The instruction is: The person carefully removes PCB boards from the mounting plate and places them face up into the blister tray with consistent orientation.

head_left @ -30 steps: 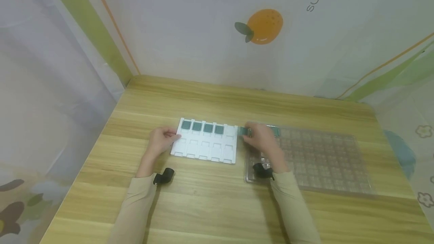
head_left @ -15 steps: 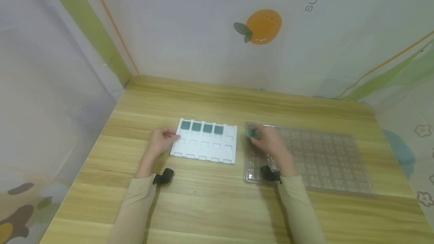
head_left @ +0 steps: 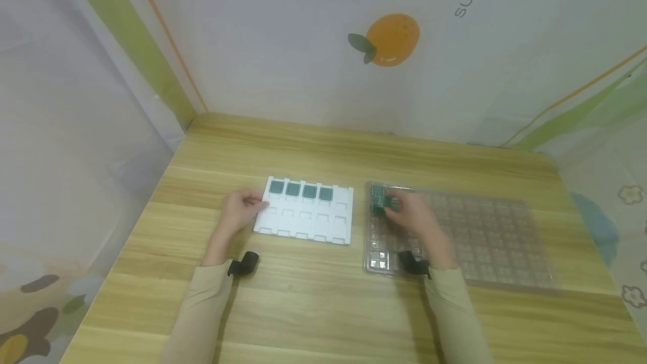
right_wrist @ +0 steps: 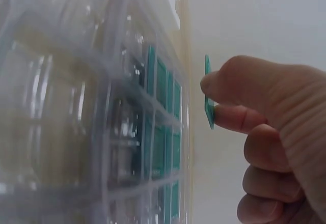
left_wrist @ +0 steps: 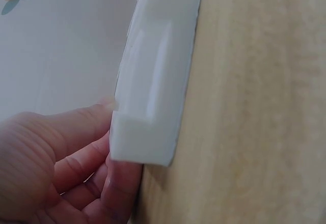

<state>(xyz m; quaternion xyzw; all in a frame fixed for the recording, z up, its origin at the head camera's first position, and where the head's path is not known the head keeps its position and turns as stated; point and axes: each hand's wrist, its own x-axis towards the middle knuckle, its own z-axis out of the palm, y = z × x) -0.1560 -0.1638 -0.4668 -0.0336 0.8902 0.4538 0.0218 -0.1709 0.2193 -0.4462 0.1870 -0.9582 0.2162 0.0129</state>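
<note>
Gripping a white tray (head_left: 305, 215) and pinching a green square (right_wrist: 209, 108)

Rising beyond the white tray, pale cloth (head_left: 283, 44) carries a printed orange fruit (head_left: 394, 40) and lettering. The wooden tabletop (head_left: 303, 308) spreads around the white tray on all sides. A long clear tray (head_left: 485, 240) with many compartments lies just to the white tray's right, the two apart. Beige sleeves (head_left: 199, 302) reach in from the white tray's near side, with a black device (head_left: 244, 263) at each wrist. The white tray has two rows of five compartments. At its left edge, the left hand (head_left: 240, 208) grasps it, thumb at the rim. The right hand (head_left: 413, 215), right of the white tray and over the clear tray, holds the green square between thumb and index finger, other fingers curled. Four green squares (head_left: 292, 189) sit in the white tray's far row, filling it from the left; more green squares (right_wrist: 159, 152) lie in the clear tray, at the end nearer the white tray.
</note>
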